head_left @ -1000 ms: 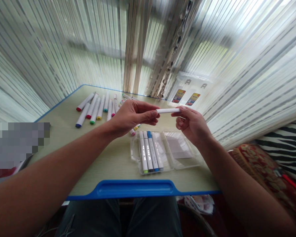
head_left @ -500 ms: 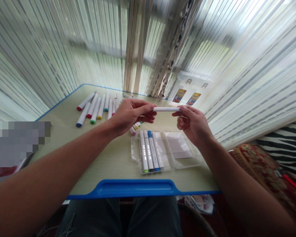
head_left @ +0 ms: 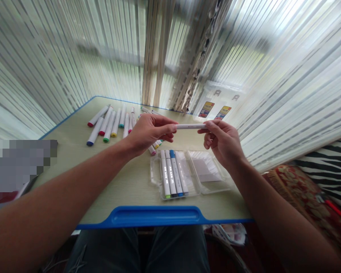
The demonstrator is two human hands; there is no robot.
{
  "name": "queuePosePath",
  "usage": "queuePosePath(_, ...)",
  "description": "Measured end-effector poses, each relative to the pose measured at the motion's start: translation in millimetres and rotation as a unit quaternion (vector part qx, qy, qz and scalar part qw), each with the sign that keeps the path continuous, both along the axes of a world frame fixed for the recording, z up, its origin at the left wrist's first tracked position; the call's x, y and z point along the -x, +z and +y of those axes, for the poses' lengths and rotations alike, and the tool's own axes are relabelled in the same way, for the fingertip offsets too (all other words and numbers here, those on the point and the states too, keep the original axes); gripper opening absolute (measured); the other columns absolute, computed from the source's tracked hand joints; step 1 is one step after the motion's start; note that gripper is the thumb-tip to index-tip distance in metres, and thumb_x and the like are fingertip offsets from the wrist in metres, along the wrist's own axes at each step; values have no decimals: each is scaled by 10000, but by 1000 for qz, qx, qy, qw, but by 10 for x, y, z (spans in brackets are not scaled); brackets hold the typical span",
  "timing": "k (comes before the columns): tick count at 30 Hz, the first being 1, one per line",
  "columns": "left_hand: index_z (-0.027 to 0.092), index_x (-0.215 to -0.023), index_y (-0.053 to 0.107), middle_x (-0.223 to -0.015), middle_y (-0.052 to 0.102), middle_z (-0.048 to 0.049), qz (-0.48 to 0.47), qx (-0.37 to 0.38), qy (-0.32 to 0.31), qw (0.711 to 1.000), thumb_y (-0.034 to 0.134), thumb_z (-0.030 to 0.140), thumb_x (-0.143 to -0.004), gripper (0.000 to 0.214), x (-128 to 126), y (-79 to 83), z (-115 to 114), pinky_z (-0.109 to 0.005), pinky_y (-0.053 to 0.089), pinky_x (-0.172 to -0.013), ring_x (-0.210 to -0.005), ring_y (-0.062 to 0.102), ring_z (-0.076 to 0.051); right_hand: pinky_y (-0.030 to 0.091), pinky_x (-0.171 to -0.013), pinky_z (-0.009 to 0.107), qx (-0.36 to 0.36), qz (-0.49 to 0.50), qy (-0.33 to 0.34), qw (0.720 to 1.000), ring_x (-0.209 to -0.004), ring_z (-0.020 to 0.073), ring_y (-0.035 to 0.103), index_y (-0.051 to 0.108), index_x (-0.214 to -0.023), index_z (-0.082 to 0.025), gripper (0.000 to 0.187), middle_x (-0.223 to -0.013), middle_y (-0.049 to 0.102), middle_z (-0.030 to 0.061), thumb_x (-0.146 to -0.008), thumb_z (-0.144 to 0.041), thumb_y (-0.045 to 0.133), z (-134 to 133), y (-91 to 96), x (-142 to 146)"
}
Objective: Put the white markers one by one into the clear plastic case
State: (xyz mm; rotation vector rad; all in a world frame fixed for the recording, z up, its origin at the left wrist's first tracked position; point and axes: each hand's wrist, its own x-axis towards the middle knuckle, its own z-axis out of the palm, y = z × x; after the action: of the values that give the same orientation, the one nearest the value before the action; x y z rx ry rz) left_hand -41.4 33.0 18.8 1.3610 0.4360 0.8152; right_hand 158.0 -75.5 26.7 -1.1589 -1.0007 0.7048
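A white marker (head_left: 190,126) is held level above the table between my two hands. My left hand (head_left: 150,132) pinches its left end, and the fingers of my right hand (head_left: 223,140) close on its right end, so both tips are covered. Below them lies an open clear plastic case (head_left: 193,185). Several white markers (head_left: 172,174) stand side by side in its left half, with lime, black, blue and grey ends. The right half shows a greyish flat insert (head_left: 207,170). Loose markers (head_left: 110,123) with coloured ends lie left of my left hand, some partly hidden behind it.
The pale tabletop (head_left: 113,178) has a blue edge and a blue tray groove (head_left: 156,216) at the front. A clear plastic box (head_left: 216,100) with two labels stands at the back right. String curtains (head_left: 113,49) hang behind. Zebra-striped fabric (head_left: 329,170) is at the right.
The marker has turned slightly about its length between my fingers, its printing now looking different. Both hands stay in nearly the same place.
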Motion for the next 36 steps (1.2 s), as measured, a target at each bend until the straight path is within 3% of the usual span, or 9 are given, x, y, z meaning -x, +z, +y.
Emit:
queuePosePath(11,109,-931,794,-741,747,-64,11,-47,8,999,897,237,-683,297,-10,-13,-17,-279,584,-604,-592,645,-121,395,-380,213,1,-6,5,1000,-408,50,447,658,-800,-190,232,-746,732,17,-795,-371,803,-5,1,7)
queuePosePath(18,113,-950,807,-775,756,-68,-12,38,-17,999,826,207,-769,205,-3,33,-51,-300,605,-637,-596,668,-126,397,-379,214,-4,-1,8,1000,-405,54,453,661,-788,-192,207,-741,740,19,-808,-354,789,-10,3,4)
queuePosePath(23,114,-923,803,-768,746,-72,1,50,-6,999,802,212,-792,163,-4,50,-54,-303,599,-639,-594,648,-121,397,-381,213,-10,-9,10,1000,-406,49,446,665,-769,-185,202,-743,742,27,-809,-337,793,-14,0,14)
queuePosePath(29,124,-849,786,-701,698,-49,9,-13,-6,1000,838,233,-753,154,-18,1,-24,-264,545,-541,-570,609,-113,398,-379,212,-7,-14,13,1000,-399,49,450,660,-753,-186,211,-718,741,28,-800,-334,802,-21,-3,30)
queuePosePath(36,101,-941,785,-688,686,-43,68,-98,7,993,800,233,-795,198,-2,12,-16,-216,506,-502,-540,583,-88,403,-366,205,2,-14,29,999,-388,52,470,673,-761,-175,234,-692,744,29,-775,-349,828,-19,-10,41)
